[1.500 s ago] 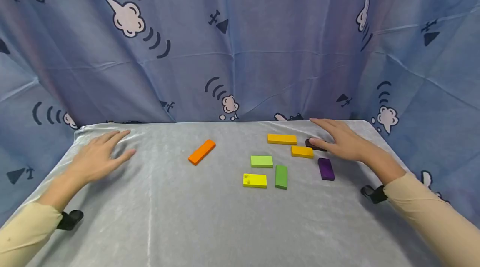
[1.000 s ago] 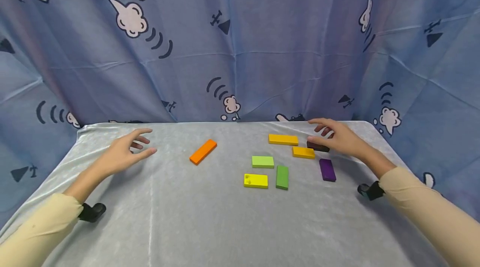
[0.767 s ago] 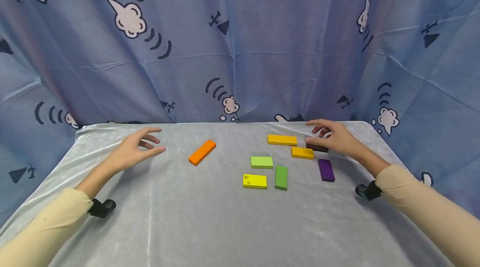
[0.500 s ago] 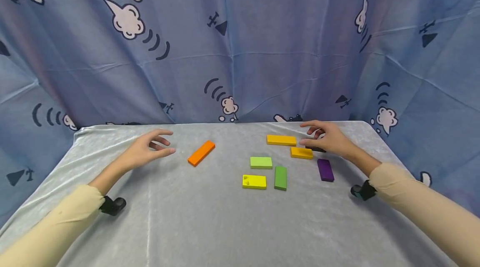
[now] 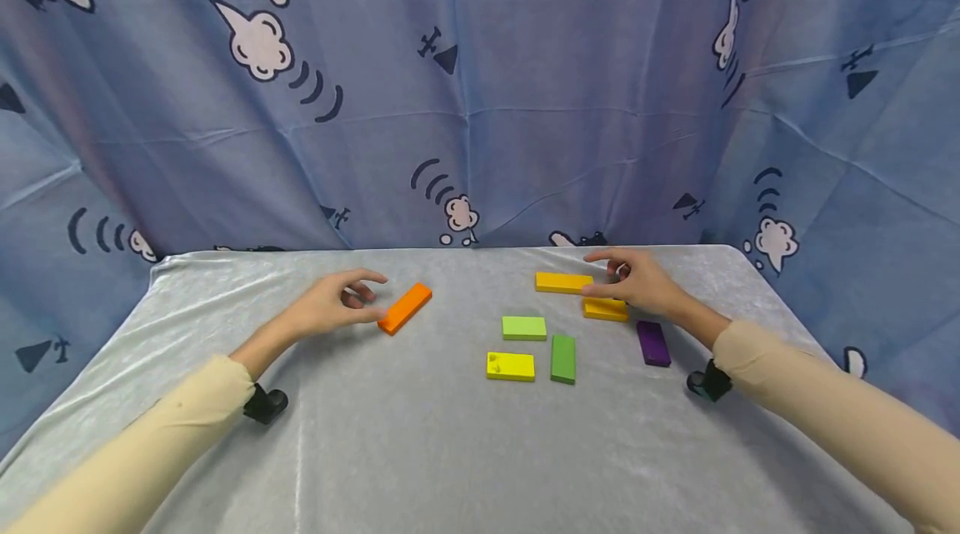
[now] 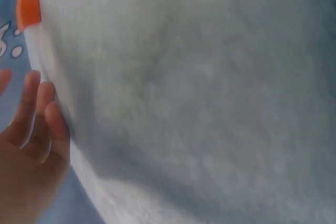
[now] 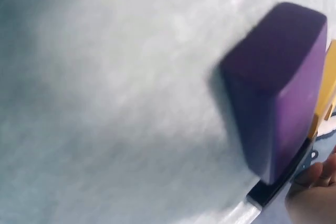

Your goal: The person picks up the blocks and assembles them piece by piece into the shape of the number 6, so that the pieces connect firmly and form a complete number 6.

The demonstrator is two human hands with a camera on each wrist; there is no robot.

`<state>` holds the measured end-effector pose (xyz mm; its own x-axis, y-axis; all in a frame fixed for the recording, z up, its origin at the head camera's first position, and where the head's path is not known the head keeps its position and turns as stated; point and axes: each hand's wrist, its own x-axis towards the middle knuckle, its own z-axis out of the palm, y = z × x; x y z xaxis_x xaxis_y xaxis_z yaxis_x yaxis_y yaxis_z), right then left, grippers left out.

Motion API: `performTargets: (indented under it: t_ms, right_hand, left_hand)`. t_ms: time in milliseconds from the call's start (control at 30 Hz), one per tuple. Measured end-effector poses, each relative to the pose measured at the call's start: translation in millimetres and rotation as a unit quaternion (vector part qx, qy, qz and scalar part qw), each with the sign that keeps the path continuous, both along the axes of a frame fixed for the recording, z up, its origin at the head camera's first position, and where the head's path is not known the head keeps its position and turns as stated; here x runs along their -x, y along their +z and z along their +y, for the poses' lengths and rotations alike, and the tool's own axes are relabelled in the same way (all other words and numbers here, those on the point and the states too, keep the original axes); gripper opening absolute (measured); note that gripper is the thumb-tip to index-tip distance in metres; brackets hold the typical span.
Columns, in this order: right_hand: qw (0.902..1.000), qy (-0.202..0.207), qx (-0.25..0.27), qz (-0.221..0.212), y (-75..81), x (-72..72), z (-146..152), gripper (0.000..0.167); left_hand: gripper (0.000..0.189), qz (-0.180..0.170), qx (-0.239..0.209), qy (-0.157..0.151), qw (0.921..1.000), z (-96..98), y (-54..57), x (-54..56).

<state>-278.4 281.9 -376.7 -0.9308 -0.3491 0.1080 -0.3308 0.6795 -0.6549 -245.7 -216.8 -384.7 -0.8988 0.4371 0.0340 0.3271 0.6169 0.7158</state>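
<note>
In the head view my left hand hovers just left of the orange block, its loosely bent fingers holding nothing. The left thumb tip overlaps the block's near end. The left wrist view shows the fingers apart from that orange block. My right hand is over the longer amber block and the shorter amber block, thumb and fingers spread with nothing between them. Behind this hand a black block is hidden in the head view; the right wrist view shows the black block beyond the purple block.
A light green block, a yellow block with a marked end and a darker green block lie mid-table. The purple slab lies below the right wrist. A grey cloth covers the table; a blue patterned curtain stands behind.
My left hand has moved right from the table's left side up to the orange block, fingers bending. My right hand has shifted left from the black block to the amber ones. The blocks stay put.
</note>
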Motion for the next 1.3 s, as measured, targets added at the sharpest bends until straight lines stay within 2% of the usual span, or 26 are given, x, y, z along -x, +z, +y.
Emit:
performTargets:
  t_ms: [533, 900, 1067, 1300]
  right_hand:
    - [0.9999, -0.004, 0.013, -0.004, -9.2, 9.6, -20.9, 0.053]
    - [0.9994, 0.031, 0.007, 0.016, -12.9, 14.9, -35.3, 0.043]
    - [0.9995, 0.029, 0.013, 0.005, -12.0, 15.5, -39.4, 0.034]
    - [0.9998, 0.013, 0.008, -0.015, -11.0, 17.3, -42.9, 0.031]
  left_hand:
    - [0.051, 0.006, 0.016, -0.028, 0.9995, 16.9, -1.1, 5.3]
    - [0.045, -0.006, 0.013, -0.036, 0.9993, 20.6, -1.6, 6.7]
    - [0.040, -0.003, 0.006, -0.039, 0.9992, 20.7, -3.0, 7.8]
    - [0.039, -0.001, 0.003, -0.045, 0.9990, 20.2, -5.3, 8.3]
